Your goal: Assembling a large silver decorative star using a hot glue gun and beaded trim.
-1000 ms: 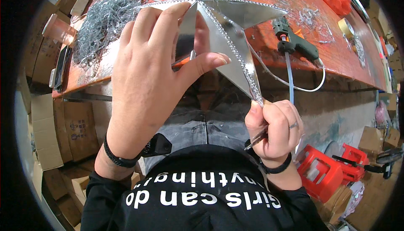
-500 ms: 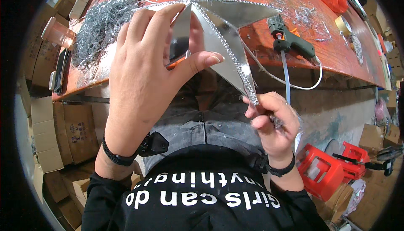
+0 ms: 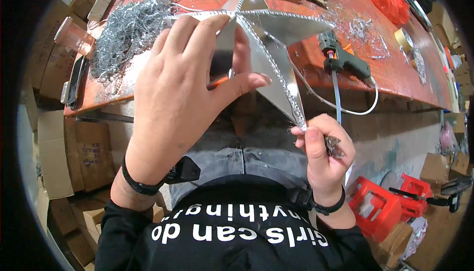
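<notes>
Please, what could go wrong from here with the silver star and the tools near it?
1. The right hand pinches the silver star at one slim tip, so that tip might bend.
2. The white cord of the green glue gun loops past the edge of the red table; something could snag it.

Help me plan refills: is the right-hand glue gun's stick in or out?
In: the stick enters the glue gun, its lower length showing.

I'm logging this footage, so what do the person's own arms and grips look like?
Black sleeves end short of the wrists. The left grip and right grip are ungloved. Black bands circle both wrists; beside the left one sits a black, angular device.
</notes>
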Available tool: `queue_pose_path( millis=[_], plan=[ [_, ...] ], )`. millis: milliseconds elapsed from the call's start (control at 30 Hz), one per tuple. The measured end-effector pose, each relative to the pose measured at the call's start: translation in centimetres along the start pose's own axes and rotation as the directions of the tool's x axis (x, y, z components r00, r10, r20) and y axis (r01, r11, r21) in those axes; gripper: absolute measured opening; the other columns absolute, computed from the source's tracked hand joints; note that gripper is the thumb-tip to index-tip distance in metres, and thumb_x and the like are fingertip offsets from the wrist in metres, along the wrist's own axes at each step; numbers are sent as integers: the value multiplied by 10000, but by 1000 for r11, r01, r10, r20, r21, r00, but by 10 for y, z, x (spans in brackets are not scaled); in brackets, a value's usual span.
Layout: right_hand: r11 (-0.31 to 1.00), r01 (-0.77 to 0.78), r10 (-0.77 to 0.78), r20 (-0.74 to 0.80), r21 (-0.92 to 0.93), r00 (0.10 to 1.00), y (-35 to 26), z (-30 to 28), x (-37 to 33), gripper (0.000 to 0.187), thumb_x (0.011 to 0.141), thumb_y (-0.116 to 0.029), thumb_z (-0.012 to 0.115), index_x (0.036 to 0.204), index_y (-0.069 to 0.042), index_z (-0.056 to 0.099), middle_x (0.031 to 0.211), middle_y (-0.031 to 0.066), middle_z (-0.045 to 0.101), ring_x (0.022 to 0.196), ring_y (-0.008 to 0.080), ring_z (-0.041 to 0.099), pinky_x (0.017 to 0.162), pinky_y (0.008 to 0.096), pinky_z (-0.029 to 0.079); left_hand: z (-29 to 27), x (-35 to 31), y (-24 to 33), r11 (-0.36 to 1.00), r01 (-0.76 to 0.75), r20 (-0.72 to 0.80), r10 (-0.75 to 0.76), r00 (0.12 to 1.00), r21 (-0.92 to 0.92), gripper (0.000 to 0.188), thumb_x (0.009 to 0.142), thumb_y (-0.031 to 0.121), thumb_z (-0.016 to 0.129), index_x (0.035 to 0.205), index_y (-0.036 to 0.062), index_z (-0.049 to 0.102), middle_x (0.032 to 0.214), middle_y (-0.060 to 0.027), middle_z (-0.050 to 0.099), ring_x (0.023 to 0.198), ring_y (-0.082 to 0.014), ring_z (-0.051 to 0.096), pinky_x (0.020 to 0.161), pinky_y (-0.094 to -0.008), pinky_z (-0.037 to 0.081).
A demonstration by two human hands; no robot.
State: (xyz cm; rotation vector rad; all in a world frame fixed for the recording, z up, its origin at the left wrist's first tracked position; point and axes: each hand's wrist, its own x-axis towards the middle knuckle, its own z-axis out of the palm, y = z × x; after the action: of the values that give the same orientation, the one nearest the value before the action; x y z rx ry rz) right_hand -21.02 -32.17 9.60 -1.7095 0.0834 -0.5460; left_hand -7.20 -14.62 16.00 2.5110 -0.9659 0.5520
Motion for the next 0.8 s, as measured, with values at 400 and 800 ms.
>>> queue_pose_path(
  millis=[400,800],
  plan=[
    [991,99,-96,36,-92,995,-6,1,5,108,890,-46,644,826,35,612,764,108,655,665,176,606,605,262,452,-5,58,-38,967,-53,71,72,995,-249,341,879,305,678,1134,80,656,1063,-51,656,711,-123,512,632,-266,438],
    [979,152,-140,96,-133,986,-7,-3,10,104,856,-52,666,799,19,616,700,71,587,582,133,510,538,251,387,-10,59,-43,962,-225,239,257,936,-155,365,912,345,653,1185,109,601,896,-82,642,608,-153,551,555,-295,429]
  ],
)
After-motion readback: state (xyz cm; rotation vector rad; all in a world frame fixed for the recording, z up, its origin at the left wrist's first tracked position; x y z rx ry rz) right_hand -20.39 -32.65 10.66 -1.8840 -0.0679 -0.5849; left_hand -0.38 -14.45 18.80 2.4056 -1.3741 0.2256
